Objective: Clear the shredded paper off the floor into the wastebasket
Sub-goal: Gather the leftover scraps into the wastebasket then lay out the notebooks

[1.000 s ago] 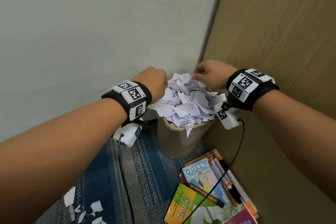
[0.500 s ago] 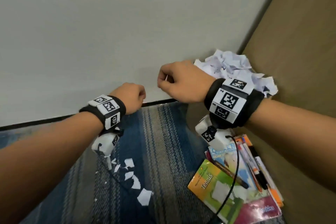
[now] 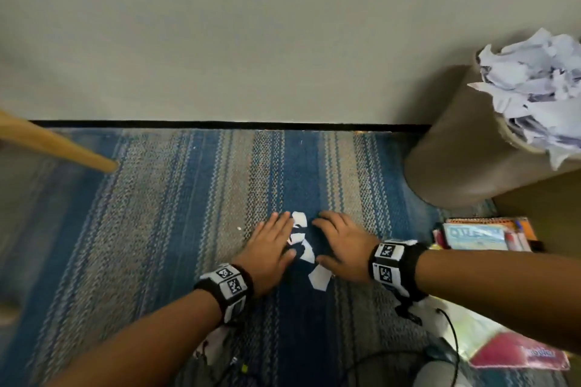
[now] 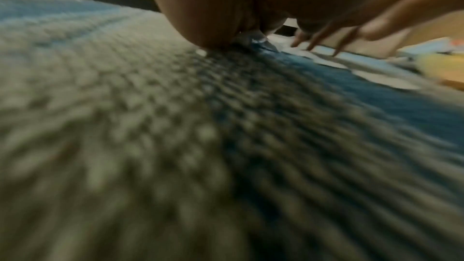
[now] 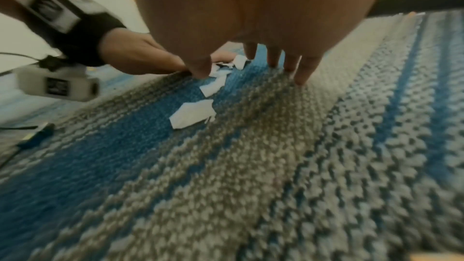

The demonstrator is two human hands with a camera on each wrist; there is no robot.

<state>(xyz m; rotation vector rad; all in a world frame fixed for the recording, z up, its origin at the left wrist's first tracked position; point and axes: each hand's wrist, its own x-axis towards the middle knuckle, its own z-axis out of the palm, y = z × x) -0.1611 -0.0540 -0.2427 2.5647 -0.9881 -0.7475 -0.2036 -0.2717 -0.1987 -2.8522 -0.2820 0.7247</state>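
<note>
While both hands work the floor, the scene reads thus:
Left hand [image 3: 271,247]: flat, fingers straight, touching the paper scraps [image 3: 303,247].
Right hand [image 3: 341,243]: grip wide, nothing held, just beside the scraps.
Scraps: between the hands on the carpet [image 3: 157,214].
Wastebasket [image 3: 465,148]: beyond the scraps, heaped over its rim.
Risk: added scraps may slide off that heap; thin bits may slip from a sweeping scoop.
</note>
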